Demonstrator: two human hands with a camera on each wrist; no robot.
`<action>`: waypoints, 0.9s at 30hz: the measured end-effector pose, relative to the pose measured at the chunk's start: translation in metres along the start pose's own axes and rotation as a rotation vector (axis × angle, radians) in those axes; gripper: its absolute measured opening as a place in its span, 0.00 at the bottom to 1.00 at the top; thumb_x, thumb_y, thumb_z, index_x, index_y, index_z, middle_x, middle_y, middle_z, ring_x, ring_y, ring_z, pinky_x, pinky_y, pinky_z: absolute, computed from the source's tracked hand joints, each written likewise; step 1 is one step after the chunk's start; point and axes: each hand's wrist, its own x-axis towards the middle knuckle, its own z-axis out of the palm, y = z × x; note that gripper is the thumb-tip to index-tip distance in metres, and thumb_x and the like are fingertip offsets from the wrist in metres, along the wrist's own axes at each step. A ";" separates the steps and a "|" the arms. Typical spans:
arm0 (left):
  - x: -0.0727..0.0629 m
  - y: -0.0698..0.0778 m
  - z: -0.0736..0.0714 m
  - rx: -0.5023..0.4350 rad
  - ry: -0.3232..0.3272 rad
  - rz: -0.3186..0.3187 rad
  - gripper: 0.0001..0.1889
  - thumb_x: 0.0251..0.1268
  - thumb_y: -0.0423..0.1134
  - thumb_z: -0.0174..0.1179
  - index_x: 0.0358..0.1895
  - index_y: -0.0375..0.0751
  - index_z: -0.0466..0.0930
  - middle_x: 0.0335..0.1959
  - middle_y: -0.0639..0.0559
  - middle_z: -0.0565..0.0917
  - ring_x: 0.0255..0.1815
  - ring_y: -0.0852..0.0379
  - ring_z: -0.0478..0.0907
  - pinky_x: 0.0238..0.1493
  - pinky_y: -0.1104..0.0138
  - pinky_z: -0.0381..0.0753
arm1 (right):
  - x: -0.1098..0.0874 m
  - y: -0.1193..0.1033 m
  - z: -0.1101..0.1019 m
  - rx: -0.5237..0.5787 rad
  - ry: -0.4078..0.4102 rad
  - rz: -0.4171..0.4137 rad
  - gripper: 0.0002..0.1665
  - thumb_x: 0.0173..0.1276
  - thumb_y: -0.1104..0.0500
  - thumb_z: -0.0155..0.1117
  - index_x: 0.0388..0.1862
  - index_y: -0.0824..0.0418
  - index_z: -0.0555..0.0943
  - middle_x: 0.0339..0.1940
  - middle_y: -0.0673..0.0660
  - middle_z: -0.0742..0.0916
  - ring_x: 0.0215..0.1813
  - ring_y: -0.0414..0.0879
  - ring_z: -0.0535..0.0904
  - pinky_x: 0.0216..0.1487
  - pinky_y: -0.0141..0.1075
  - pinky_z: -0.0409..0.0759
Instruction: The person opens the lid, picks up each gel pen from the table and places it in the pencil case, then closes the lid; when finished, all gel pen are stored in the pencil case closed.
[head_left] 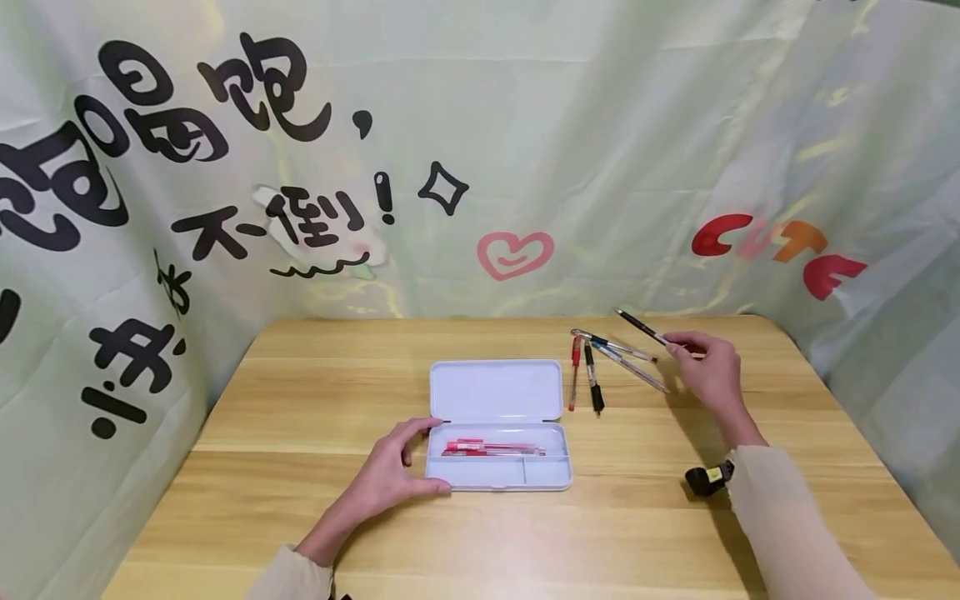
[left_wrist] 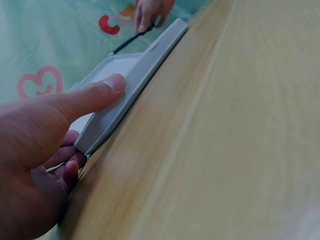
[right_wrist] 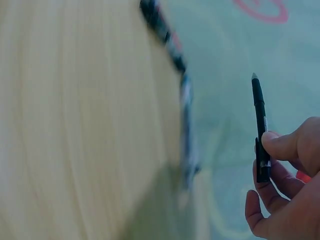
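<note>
An open white pencil case [head_left: 476, 475] lies on the table, its lid [head_left: 495, 390] folded back. Red pens [head_left: 487, 448] rest in its long rear compartment; the two smaller front compartments show bare. My left hand [head_left: 386, 471] grips the case's left end, thumb on the front edge and fingers by the rear corner. In the left wrist view the thumb [left_wrist: 95, 97] presses the case's side wall. Off to the right, my right hand [head_left: 708, 371] pinches a black pen [right_wrist: 259, 110] between thumb and fingers, raised with its tip pointing away from the palm.
Right of the case lie a red pen [head_left: 574, 375], a black pen [head_left: 593, 379], a dark-gripped clear pen [head_left: 618, 346] and a blue-tipped pen [head_left: 630, 367]. A printed curtain [head_left: 622, 167] hangs behind the wooden table [head_left: 315, 383].
</note>
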 end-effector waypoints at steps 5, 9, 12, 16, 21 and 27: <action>0.000 0.001 0.000 -0.006 -0.005 -0.006 0.47 0.37 0.56 0.86 0.68 0.54 0.77 0.55 0.56 0.78 0.32 0.57 0.68 0.33 0.69 0.69 | -0.023 -0.029 0.004 0.083 -0.008 -0.079 0.13 0.75 0.58 0.65 0.52 0.65 0.88 0.47 0.66 0.88 0.40 0.30 0.78 0.34 0.22 0.76; 0.001 0.001 0.003 -0.013 -0.009 0.013 0.47 0.38 0.56 0.85 0.69 0.51 0.76 0.56 0.55 0.78 0.32 0.57 0.68 0.33 0.69 0.69 | -0.043 -0.051 0.011 0.129 -0.012 -0.166 0.10 0.73 0.62 0.68 0.50 0.64 0.89 0.46 0.63 0.90 0.40 0.32 0.80 0.37 0.23 0.77; 0.002 0.000 0.003 -0.011 0.004 0.020 0.47 0.38 0.55 0.86 0.69 0.51 0.76 0.56 0.54 0.79 0.32 0.58 0.68 0.32 0.69 0.69 | -0.054 -0.066 0.019 0.137 -0.017 -0.250 0.09 0.71 0.65 0.69 0.48 0.62 0.90 0.45 0.60 0.90 0.41 0.32 0.81 0.42 0.23 0.77; 0.000 -0.003 0.003 -0.003 0.008 0.004 0.48 0.36 0.55 0.86 0.68 0.53 0.77 0.56 0.56 0.78 0.32 0.58 0.68 0.33 0.69 0.69 | -0.070 -0.081 0.035 0.141 -0.053 -0.344 0.09 0.69 0.69 0.70 0.46 0.61 0.90 0.43 0.56 0.90 0.43 0.35 0.81 0.45 0.26 0.76; -0.002 -0.003 0.002 0.000 0.001 0.002 0.48 0.37 0.56 0.86 0.68 0.52 0.77 0.55 0.55 0.78 0.32 0.59 0.68 0.33 0.70 0.69 | -0.091 -0.089 0.063 0.177 -0.179 -0.376 0.11 0.65 0.73 0.71 0.43 0.60 0.90 0.40 0.52 0.90 0.42 0.42 0.83 0.43 0.31 0.79; 0.000 -0.003 0.000 0.002 0.015 0.024 0.47 0.38 0.56 0.85 0.69 0.52 0.77 0.56 0.51 0.79 0.32 0.59 0.67 0.32 0.70 0.69 | -0.107 -0.097 0.091 0.159 -0.344 -0.354 0.13 0.63 0.74 0.72 0.39 0.57 0.91 0.40 0.48 0.90 0.45 0.45 0.84 0.46 0.41 0.83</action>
